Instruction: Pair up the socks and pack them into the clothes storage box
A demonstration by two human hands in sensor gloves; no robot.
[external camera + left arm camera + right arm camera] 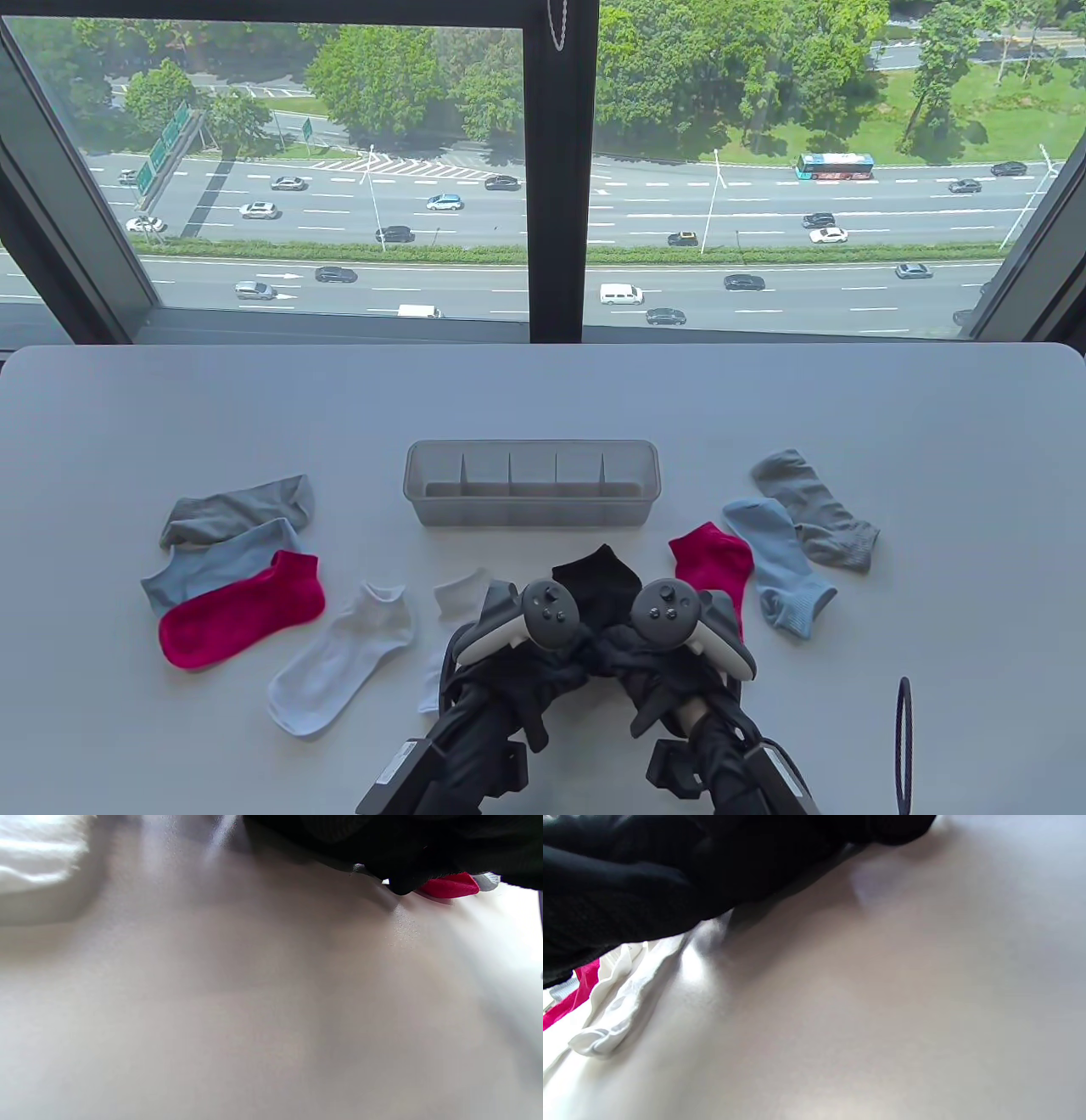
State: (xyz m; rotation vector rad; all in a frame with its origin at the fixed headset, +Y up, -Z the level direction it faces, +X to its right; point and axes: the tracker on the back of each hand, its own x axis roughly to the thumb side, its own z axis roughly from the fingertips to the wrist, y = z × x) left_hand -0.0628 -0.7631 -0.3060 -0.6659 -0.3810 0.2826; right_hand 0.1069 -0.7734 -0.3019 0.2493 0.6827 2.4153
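The clear storage box (532, 446) with dividers stands mid-table. In front of it lies a black sock (598, 576). My left hand (564, 626) and right hand (635, 624) meet over its near end, and their trackers hide the fingers. Bunched black sock fabric fills the top of the left wrist view (382, 840) and the right wrist view (670, 878). Loose singles lie left: grey (242, 509), blue (221, 560), red (242, 609) and white (339, 662). A second white sock (462, 592) lies by my left hand. At the right lie red (713, 560), blue (780, 564) and grey (814, 509).
A large window runs behind the table's far edge (543, 348). A thin black loop (904, 747) stands at the near right. Bare tabletop stretches behind the box and along both sides.
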